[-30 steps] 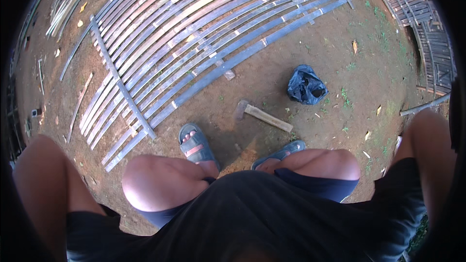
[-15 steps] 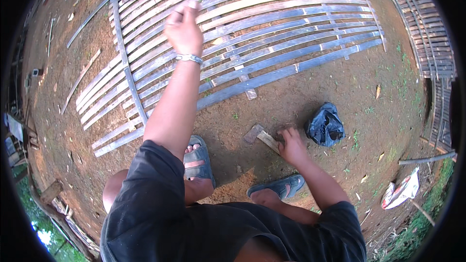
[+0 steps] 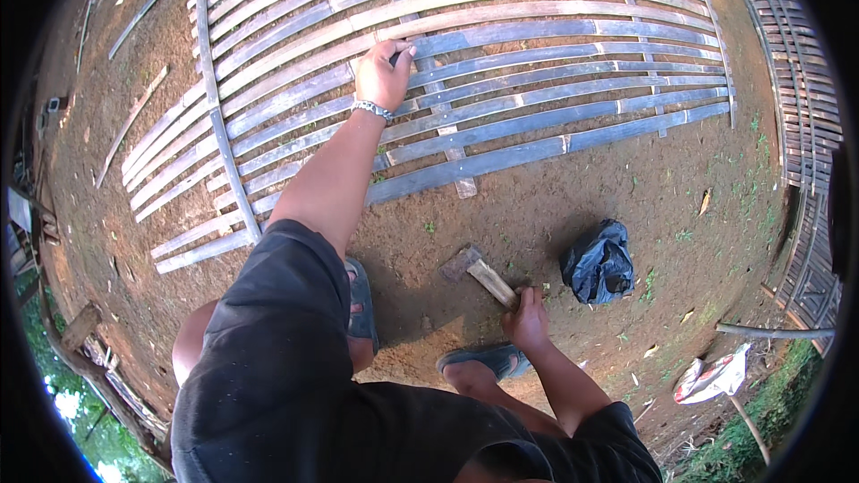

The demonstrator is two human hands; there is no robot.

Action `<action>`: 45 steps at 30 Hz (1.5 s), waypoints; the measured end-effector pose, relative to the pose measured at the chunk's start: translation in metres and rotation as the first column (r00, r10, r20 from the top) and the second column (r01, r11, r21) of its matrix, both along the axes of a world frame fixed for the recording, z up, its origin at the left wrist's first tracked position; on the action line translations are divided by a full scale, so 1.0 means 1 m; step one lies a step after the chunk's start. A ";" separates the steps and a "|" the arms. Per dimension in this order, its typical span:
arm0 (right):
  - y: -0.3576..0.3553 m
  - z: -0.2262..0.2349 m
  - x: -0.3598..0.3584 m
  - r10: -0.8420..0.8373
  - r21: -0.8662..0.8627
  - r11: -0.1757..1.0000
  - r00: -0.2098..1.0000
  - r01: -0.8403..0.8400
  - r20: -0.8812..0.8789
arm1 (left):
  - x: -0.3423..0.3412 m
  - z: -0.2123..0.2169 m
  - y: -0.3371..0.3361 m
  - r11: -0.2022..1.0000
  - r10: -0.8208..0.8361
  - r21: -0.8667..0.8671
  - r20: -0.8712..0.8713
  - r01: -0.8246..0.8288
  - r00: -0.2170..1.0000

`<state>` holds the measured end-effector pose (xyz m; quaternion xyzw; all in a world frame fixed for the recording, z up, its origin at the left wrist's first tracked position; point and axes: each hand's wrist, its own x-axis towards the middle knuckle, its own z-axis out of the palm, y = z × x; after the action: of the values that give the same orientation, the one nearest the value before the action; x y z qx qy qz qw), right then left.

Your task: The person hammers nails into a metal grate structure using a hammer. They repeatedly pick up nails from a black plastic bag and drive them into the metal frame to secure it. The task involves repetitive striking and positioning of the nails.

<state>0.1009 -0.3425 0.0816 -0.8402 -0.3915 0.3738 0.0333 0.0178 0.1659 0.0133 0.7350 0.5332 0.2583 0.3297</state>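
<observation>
My left hand reaches out over the bamboo slat frame, a silver bracelet on its wrist. Its thumb and forefinger are pinched close above a grey slat; whatever they hold is too small to make out. Low on the right, my right hand is closed around the end of a hatchet's short wooden handle. The rusty, broad head rests on the dirt, pointing away to the left. To the right of that hand stands a crumpled black plastic bag, its mouth open and its contents hidden.
My sandalled feet are on bare soil below the frame. A lone bamboo strip lies at the left. Woven bamboo panelling runs along the right, with a white sack nearer me and a pole above it.
My left hand has come down to a slat, nearer and slightly right. My right hand has closed on the hatchet handle. The view has shifted a little.
</observation>
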 end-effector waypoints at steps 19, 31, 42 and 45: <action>0.066 0.028 -0.023 -0.342 -0.001 0.910 0.751 0.414 -0.564 | 0.022 -0.018 -0.003 0.982 0.052 0.181 -0.012 -0.049 0.999; 0.135 0.048 -0.016 -0.174 0.252 0.897 0.814 0.363 -0.555 | 0.024 -0.021 -0.006 0.952 0.035 0.307 -0.064 -0.014 0.997; 0.232 0.029 0.017 -0.049 0.430 0.900 0.997 0.068 -0.055 | 0.024 -0.022 -0.006 0.938 0.005 0.348 -0.023 0.003 1.000; 0.278 0.022 0.024 0.023 0.504 0.864 1.000 -0.021 0.001 | 0.022 -0.023 -0.006 0.929 -0.005 0.368 -0.053 0.024 0.999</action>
<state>0.1245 -0.0649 0.1033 -0.7970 -0.4848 0.2613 0.2480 0.0396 0.1599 -0.0099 0.7941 0.4780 0.3326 0.1740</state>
